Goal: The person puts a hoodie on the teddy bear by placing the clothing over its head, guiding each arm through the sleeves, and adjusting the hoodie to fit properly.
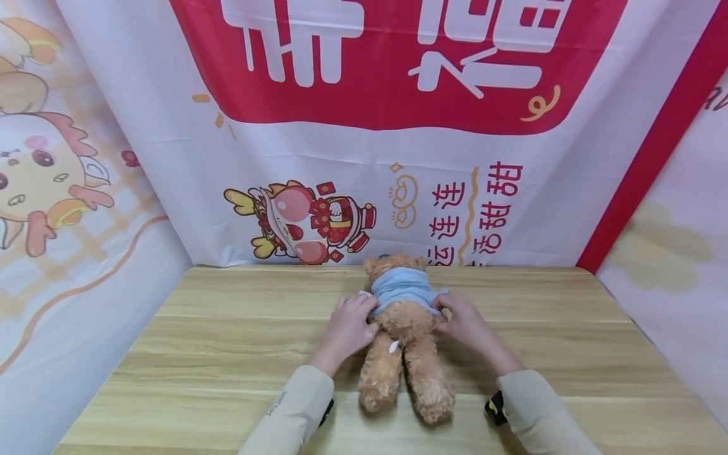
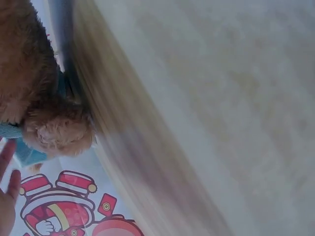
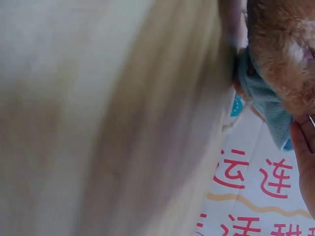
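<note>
Presently at the shirt: both sides of the light-blue shirt (image 1: 402, 284) are in hand on the plush bear (image 1: 406, 321); the step appears to be adjusting the garment at its lower edge.
Left hand: the left hand (image 1: 351, 323) appears to pinch the shirt's left side, thumb against the fur below.
Right hand: the right hand (image 1: 467, 323) pinches the shirt's right side between thumb and fingers; the exact fingertip contact is partly hidden.
Hem handling: take cloth only, leaving fur out of the pinch. Apply equal force on both sides so that the hem stays level.
Bear support: let the body lie flat and move the cloth in short, even strokes; a one-sided tug could twist the bear or lift it.
Bear position: on the surface (image 1: 216, 354), midway between the left and right edges, head close to the far edge, legs toward the near edge.
Bear appearance: shaggy, golden-brown fur; rounded ears; two thick legs slightly parted. Face-up or face-down cannot be told.
Shirt appearance: soft, creased and gathered high, with the lower body bare beneath it.
White tag: a small white tag (image 1: 394, 346) lies near the top of the legs.
</note>
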`<state>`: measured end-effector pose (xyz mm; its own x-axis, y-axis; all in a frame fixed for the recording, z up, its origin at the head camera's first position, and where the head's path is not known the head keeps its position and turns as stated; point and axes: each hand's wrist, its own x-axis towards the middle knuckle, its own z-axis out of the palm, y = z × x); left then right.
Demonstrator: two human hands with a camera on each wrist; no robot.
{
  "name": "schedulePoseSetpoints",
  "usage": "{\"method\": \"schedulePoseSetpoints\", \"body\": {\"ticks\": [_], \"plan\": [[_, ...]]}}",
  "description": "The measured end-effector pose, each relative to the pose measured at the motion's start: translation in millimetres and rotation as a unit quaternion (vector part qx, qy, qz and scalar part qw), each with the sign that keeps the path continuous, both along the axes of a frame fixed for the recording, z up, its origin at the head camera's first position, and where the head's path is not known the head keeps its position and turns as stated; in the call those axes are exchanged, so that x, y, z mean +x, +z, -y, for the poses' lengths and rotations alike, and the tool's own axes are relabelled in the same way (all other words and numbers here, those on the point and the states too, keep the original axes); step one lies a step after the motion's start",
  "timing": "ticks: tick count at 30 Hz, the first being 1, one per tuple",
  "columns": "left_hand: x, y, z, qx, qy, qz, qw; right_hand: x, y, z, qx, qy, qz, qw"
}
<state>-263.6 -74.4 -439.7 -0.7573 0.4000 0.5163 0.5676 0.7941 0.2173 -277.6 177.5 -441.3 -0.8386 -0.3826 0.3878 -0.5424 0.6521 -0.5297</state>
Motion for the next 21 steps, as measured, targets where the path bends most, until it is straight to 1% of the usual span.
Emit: {"method": "schedulePoseSetpoints", "body": {"ticks": [3, 6, 9, 12, 14, 17, 19, 21], "plan": [[-0.5, -0.9, -0.4, -0.002, -0.013, -0.011, 0.9999, 0.1, -3.5, 3, -0.014, 0.015, -0.002, 0.9998], [-0.5, -2.1, -0.7, 0.001, -0.019, -0.024, 0.9995, 1.8, -4.8, 7, -0.021, 0.011, 0.008, 0.9997], [-0.5, -3.1, -1.6, 0.0, -0.015, -0.044, 0.9989, 4.5, -3.5, 11, -0.023, -0.009, 0.016, 0.9996], [-0.7, -3.8, -3.0, -0.006, -0.01, -0.065, 0.9978, 7.3, -2.1, 14, -0.024, -0.038, 0.026, 0.9987], [-0.7, -3.9, -4.2, -0.006, -0.006, -0.075, 0.9972, 9.0, -1.7, 16, -0.025, -0.056, 0.034, 0.9975], [-0.3, -3.5, -5.9, -0.002, -0.004, -0.084, 0.9964, 11.4, -1.2, 17, -0.021, -0.069, 0.039, 0.9966], [-0.1, -3.2, -7.1, 0.002, -0.003, -0.086, 0.9963, 13.3, -0.8, 17, -0.016, -0.065, 0.037, 0.997], [0.2, -2.9, -8.2, 0.005, -0.003, -0.087, 0.9962, 15.3, 0.2, 16, -0.002, -0.053, 0.027, 0.9982]]}}
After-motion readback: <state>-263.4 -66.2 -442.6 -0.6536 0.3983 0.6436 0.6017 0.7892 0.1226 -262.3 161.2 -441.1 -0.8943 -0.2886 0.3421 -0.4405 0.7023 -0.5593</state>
